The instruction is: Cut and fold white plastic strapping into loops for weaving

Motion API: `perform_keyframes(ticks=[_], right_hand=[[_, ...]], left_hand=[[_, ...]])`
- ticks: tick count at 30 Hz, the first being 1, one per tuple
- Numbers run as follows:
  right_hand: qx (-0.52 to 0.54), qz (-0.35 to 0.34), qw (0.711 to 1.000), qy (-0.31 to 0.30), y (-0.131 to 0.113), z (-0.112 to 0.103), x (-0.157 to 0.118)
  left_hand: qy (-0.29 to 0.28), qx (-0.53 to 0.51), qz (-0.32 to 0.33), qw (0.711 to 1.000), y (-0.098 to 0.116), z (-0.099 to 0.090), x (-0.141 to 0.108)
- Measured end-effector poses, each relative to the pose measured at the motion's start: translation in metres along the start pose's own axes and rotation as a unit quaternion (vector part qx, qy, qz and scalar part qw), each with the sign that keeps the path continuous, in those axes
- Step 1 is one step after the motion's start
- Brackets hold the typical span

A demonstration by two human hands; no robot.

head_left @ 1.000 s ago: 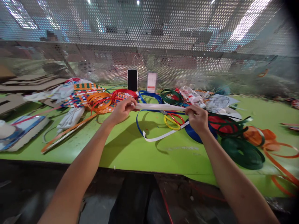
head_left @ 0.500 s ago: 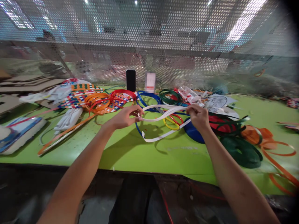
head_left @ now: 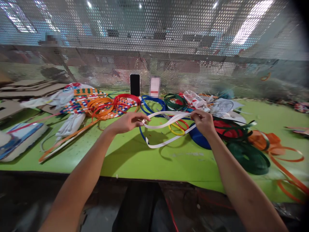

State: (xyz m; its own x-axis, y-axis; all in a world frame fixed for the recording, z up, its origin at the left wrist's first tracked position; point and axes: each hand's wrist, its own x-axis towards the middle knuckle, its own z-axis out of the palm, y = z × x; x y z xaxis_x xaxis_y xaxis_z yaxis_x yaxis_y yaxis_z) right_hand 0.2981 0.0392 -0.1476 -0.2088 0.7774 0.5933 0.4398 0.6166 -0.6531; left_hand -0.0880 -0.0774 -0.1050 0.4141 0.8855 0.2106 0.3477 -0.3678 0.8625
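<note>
A white flat strap (head_left: 166, 122) is bent into loops between my hands, above the green table. My left hand (head_left: 126, 123) pinches the looped end at its left. My right hand (head_left: 202, 120) grips the gathered strands at the right, fingers closed over them. One loose tail of the strap hangs down in front, its end near the tabletop. Below and behind it lie scissors (head_left: 177, 129) with red and yellow handles, partly covered by the strap. A blue strap coil (head_left: 201, 137) sits under my right wrist.
Orange (head_left: 100, 104), red (head_left: 126, 100) and green coils (head_left: 175, 101) lie at the back by woven checkered pieces (head_left: 79, 101). A phone (head_left: 135, 84) stands against the perforated screen (head_left: 108, 61). At right are a dark green roll (head_left: 248, 158) and loose orange strap (head_left: 289, 170); at left, a white-blue slipper (head_left: 24, 138).
The left fingers have loosened and straightened slightly at the strap's end. The white loops have shifted a little. The right hand keeps its grip, and the view has tilted slightly.
</note>
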Motion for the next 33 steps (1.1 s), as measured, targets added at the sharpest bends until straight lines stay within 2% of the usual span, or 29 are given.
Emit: perform_keyframes(ticks=[4, 9, 13, 21, 26, 29, 33], right_hand=[[-0.003, 0.002, 1.0, -0.001, 0.002, -0.002, 0.001], [0.011, 0.006, 1.0, 0.006, 0.001, -0.001, 0.001], [0.031, 0.007, 0.999, 0.004, -0.002, 0.002, 0.0], [0.041, 0.018, 0.999, 0.002, -0.009, 0.005, -0.001], [0.041, 0.027, 0.999, -0.007, -0.006, 0.003, 0.0], [0.029, 0.026, 0.999, -0.007, -0.003, 0.003, 0.0], [0.008, 0.029, 1.0, 0.0, -0.001, 0.003, 0.0]], left_hand=[[0.031, -0.015, -0.002, 0.999, 0.002, 0.002, 0.0], [0.134, 0.054, 0.029, 0.989, -0.001, 0.004, 0.001], [0.178, 0.012, 0.032, 0.984, -0.011, 0.002, 0.004], [0.181, -0.085, 0.004, 0.98, -0.007, 0.001, 0.004], [0.156, -0.111, -0.005, 0.981, -0.012, 0.0, 0.004], [0.148, -0.096, -0.003, 0.984, -0.015, -0.001, 0.003], [0.131, -0.005, -0.011, 0.991, -0.013, 0.0, 0.003]])
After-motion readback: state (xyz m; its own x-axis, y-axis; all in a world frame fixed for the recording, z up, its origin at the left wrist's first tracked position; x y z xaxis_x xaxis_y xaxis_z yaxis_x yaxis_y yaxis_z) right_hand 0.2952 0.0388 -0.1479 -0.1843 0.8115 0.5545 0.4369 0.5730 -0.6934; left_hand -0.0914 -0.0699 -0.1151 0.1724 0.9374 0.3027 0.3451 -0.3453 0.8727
